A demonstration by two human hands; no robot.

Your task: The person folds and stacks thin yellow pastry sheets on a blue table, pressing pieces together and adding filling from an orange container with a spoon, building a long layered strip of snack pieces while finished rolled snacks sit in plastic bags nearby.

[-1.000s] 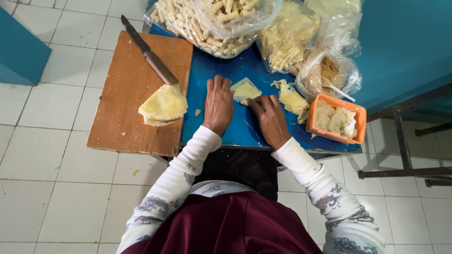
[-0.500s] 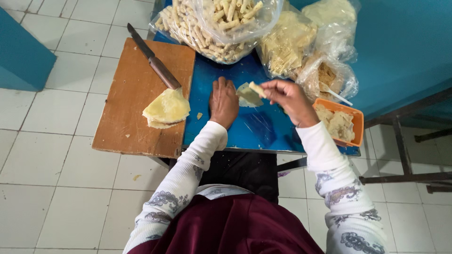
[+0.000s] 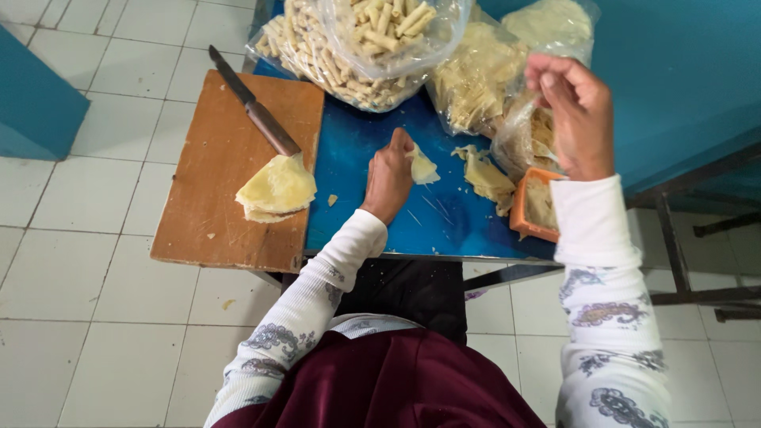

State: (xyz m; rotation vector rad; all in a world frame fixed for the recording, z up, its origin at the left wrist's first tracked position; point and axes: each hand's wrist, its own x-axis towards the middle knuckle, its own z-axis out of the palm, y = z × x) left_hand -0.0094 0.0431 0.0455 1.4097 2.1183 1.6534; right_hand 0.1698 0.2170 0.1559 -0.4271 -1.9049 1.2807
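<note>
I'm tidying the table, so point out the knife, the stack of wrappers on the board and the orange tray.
knife (image 3: 252, 108), head view, on the blade.
stack of wrappers (image 3: 277, 189), head view, top sheet's middle.
orange tray (image 3: 519, 212), head view, its left wall.

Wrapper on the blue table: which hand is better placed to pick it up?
Left, likely. The left hand already rests on the table touching the wrapper; the right hand is raised over the bags, apart from it.
</note>
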